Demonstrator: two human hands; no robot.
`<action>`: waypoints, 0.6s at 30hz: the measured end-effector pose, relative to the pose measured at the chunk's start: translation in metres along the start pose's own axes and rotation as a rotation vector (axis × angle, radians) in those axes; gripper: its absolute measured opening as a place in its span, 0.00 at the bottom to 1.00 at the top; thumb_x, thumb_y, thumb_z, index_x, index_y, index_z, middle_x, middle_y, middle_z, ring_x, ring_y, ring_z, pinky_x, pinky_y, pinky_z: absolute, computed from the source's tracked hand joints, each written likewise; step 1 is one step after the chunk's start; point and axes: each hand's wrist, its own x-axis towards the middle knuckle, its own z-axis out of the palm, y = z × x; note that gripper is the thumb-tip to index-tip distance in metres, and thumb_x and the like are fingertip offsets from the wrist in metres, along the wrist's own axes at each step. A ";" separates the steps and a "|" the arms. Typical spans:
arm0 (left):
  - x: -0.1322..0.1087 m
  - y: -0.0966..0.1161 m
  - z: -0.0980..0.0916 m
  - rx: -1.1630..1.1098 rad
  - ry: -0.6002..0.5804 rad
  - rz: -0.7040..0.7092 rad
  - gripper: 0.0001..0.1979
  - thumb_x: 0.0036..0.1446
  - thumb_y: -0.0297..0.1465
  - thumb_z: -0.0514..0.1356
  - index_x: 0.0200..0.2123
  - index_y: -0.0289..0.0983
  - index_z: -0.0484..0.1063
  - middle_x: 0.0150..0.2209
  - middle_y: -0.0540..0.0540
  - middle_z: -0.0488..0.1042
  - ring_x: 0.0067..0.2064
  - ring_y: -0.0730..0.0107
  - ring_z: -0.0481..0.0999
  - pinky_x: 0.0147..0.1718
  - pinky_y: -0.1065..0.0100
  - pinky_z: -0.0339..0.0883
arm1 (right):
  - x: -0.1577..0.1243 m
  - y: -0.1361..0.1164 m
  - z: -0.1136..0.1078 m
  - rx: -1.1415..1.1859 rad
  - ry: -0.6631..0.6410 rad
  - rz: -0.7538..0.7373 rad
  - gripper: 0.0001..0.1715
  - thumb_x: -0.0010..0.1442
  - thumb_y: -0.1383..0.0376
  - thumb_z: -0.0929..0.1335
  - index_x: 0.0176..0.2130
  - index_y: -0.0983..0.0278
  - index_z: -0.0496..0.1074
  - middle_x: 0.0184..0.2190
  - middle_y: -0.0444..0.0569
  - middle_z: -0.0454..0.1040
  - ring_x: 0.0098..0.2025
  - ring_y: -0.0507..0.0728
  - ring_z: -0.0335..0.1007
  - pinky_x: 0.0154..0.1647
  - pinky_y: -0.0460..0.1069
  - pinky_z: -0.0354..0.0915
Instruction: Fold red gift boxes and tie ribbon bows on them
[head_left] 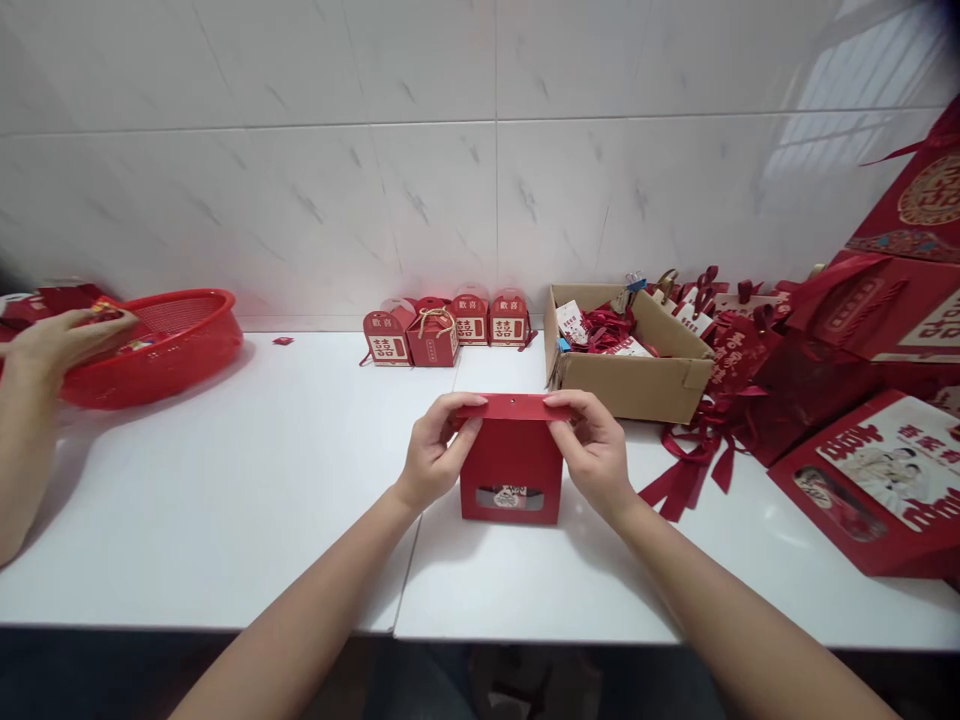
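A red gift box stands upright on the white table in front of me, with an oval clear window low on its front. Its top flap is folded over and has a small hole in the middle. My left hand pinches the left end of that flap between thumb and fingers. On the other end, my right hand grips the flap the same way. Through the window a pale printed shape shows; the rest of the contents is hidden.
Behind stand several small red boxes. A cardboard box with red ribbons and tags lies beyond my right hand. Red gift boxes are heaped at right. At left, another person's hand is over a red plastic basket.
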 end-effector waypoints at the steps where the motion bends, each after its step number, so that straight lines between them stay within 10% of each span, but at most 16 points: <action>1: 0.000 0.000 -0.001 0.026 0.011 0.000 0.07 0.58 0.28 0.56 0.40 0.39 0.70 0.37 0.45 0.72 0.37 0.71 0.72 0.30 0.72 0.68 | 0.001 0.002 -0.001 -0.001 -0.006 -0.013 0.07 0.59 0.68 0.64 0.39 0.60 0.70 0.38 0.48 0.72 0.40 0.55 0.69 0.41 0.51 0.68; 13: 0.003 0.011 0.003 -0.294 0.161 -0.388 0.20 0.54 0.35 0.62 0.43 0.46 0.52 0.27 0.56 0.71 0.23 0.75 0.71 0.21 0.74 0.68 | -0.014 -0.006 0.013 -0.119 -0.142 -0.267 0.19 0.57 0.69 0.62 0.49 0.59 0.65 0.46 0.51 0.71 0.48 0.58 0.69 0.48 0.55 0.66; 18: 0.007 0.007 -0.009 -0.297 0.066 -0.466 0.12 0.52 0.38 0.62 0.34 0.38 0.65 0.27 0.51 0.70 0.25 0.74 0.70 0.22 0.74 0.66 | 0.064 -0.007 -0.033 -0.409 0.010 -0.373 0.20 0.58 0.71 0.61 0.49 0.58 0.67 0.45 0.51 0.73 0.48 0.59 0.69 0.50 0.57 0.64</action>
